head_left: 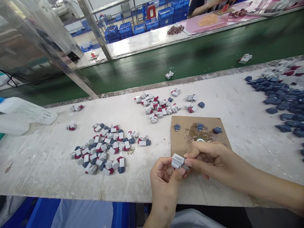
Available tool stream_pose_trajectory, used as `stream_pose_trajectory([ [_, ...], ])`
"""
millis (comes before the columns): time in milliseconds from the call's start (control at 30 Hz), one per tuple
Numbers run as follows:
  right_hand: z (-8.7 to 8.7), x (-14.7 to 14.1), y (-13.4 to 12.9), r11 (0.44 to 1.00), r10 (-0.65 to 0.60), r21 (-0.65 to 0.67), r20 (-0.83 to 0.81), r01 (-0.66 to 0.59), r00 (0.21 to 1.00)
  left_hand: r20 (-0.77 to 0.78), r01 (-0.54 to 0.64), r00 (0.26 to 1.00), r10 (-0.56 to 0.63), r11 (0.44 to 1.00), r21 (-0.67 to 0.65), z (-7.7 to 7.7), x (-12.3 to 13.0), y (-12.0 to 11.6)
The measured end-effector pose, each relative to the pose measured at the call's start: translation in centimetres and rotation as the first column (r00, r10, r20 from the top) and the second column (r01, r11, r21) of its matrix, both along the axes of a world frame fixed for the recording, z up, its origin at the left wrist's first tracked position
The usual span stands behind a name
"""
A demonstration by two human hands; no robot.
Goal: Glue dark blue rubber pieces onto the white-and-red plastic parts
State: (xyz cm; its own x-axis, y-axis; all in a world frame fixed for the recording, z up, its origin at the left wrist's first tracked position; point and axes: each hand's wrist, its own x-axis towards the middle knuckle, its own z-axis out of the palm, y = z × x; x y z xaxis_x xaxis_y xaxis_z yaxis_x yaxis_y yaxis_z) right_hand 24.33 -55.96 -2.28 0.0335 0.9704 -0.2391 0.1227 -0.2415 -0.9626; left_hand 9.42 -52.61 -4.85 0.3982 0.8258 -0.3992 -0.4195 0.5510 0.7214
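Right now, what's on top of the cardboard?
Three dark blue pieces, a wet patch and part of a round object sit on the cardboard. The right hand hides the remainder and whatever else is beneath.

A stained white table (pixel 47 180) spans the frame. On it, a mixed heap (pixel 102 147) of grey, red and dark-blue pieces lies left of centre, a looser heap (pixel 159 107) near centre, dark-blue pieces (pixel 280 95) at right, a brown board (pixel 179 139) right of centre, a white bottle (pixel 35 110) far left.
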Motion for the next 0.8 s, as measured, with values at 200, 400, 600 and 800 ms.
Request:
stream_pose_trajectory([
  [200,-0.3,-0.4,1.0,0.999,0.038,-0.012,-0.145,-0.040,0.989,-0.044,0.010,0.999,-0.009,1.000,0.019,-0.5,-0.6,0.7],
  [400,0.6,0.0,2.8,0.969,-0.221,0.087,-0.111,0.231,0.969,-0.018,0.092,0.996,-0.092,0.996,-0.014,0.3,-0.6,1.2],
  [600,2.2,-1.4,4.8,0.880,-0.467,0.028,-0.129,0.474,0.875,-0.165,0.141,0.979,-0.123,0.985,0.102,0.1,-1.0,1.5],
  [800,2.0,-0.4,4.4,0.875,-0.482,0.055,0.005,0.481,0.876,-0.726,0.454,0.514,0.456,0.573,0.682,-1.9,-5.7,4.0],
])
